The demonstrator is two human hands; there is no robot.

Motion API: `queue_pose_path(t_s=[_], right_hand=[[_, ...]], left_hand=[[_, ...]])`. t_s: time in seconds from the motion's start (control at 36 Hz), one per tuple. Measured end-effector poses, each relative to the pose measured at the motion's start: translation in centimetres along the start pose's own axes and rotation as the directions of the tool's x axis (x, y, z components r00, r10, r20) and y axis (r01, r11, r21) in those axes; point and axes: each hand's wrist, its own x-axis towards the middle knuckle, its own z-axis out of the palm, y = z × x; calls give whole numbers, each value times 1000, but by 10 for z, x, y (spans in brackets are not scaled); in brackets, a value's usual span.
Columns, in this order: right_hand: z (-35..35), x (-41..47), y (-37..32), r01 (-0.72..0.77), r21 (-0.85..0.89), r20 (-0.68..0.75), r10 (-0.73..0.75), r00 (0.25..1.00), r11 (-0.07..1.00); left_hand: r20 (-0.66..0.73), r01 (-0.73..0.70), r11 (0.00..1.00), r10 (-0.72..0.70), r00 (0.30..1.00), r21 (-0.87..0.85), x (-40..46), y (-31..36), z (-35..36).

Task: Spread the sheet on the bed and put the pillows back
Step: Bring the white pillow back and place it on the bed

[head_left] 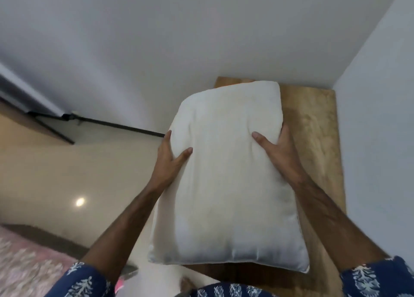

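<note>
A plump white pillow fills the middle of the head view, held lengthwise over a wooden surface. My left hand grips its left edge, thumb on top and fingers underneath. My right hand clasps the right edge the same way. A corner of the bed with a pink patterned sheet shows at the bottom left, well apart from the pillow.
The wooden table or bench top stands in the corner against white walls. A beige glossy floor lies on the left, with a black rod along the wall's base. My bare foot shows at the bottom.
</note>
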Motion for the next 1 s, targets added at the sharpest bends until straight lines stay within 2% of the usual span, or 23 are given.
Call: queue_pose_path(t_s=[0.08,0.17,0.33,0.58,0.78,1.0], right_hand=[[47,-9,-31,54,21,131,-56,990,998],[102,-29,-64,132,4,270,-128,954,991],[228,-113,-116,283,-35,538,-221,814,959],[412,-324,-175,439,64,812,-303,498,896],[517,-504,-212,485,173,896,-341,283,857],[602,-688,-236,476,401,902,-428,-56,783]], left_hand=[[-134,32,999,-33,991,-11,-30,-17,-53],[-266,125,991,-131,955,-39,-71,-43,-110],[-512,267,957,-285,810,-112,-194,-106,-223],[-736,373,908,-383,558,-189,-431,-194,-393],[-821,350,886,-430,376,-304,-601,-237,-480],[-854,378,818,-507,117,-433,-768,-278,-528]])
